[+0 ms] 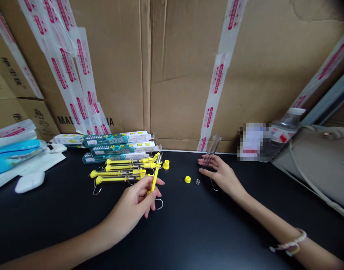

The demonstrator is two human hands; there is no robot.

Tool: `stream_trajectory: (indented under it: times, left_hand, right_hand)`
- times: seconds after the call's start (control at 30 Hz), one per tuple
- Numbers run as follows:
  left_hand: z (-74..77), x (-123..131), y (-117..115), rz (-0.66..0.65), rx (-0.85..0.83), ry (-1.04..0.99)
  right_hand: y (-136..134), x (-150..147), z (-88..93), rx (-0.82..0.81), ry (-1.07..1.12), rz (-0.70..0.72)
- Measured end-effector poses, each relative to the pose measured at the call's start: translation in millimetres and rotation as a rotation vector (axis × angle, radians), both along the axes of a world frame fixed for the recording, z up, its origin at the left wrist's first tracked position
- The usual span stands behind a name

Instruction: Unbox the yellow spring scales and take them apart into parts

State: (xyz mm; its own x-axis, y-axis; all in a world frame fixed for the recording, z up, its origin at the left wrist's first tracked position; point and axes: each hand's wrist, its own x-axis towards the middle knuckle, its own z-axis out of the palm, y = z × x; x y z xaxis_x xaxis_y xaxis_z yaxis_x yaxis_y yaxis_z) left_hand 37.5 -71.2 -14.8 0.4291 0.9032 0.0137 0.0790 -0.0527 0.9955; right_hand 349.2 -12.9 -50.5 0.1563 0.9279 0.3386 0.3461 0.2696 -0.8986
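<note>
My left hand (142, 197) pinches a yellow spring-scale rod (155, 178), tilted upward. A metal spring (158, 160) shows at its top, and a wire hook (160, 204) hangs out below the fingers. In my right hand (225, 174) is a clear plastic tube (214, 144), its upper end leaning right above the fingers. A thin bent wire (214, 185) lies beneath that hand. Between the hands are a yellow cap (187, 179) and a small metal coil (198, 182). Another yellow cap (166, 164) stands farther back.
Several yellow spring scales (118, 173) lie left of centre, before stacked green-and-white boxes (118, 139). At the left are a white case (30, 182) and a blue packet (15, 155). A bottle (286, 131) and a beige bag (318, 165) stand right. Taped cardboard (183, 75) walls the back.
</note>
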Motion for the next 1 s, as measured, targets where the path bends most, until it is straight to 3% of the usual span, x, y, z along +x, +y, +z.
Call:
stream_trajectory:
  times: [0.3,0.5,0.7,0.87,1.0]
  left_hand:
    - [-0.9,0,0,0.001,-0.001,0.0]
    - [-1.9,0,1,-0.004,0.0,0.001]
    - [1.6,1,-1,0.004,0.009,-0.012]
    - [5.7,1,-2,0.016,0.005,-0.037]
    - [5.7,2,0,0.005,-0.037,-0.093]
  right_hand:
    - [-1,-3,0.8,0.008,-0.017,-0.036]
    - [-8,-9,7.4,0.132,-0.016,-0.331]
    - [-21,-17,21.6,0.362,0.001,-0.445]
    - [-37,-34,30.2,0.525,-0.088,-0.363]
    - [-60,-59,38.5,0.496,-0.182,-0.167]
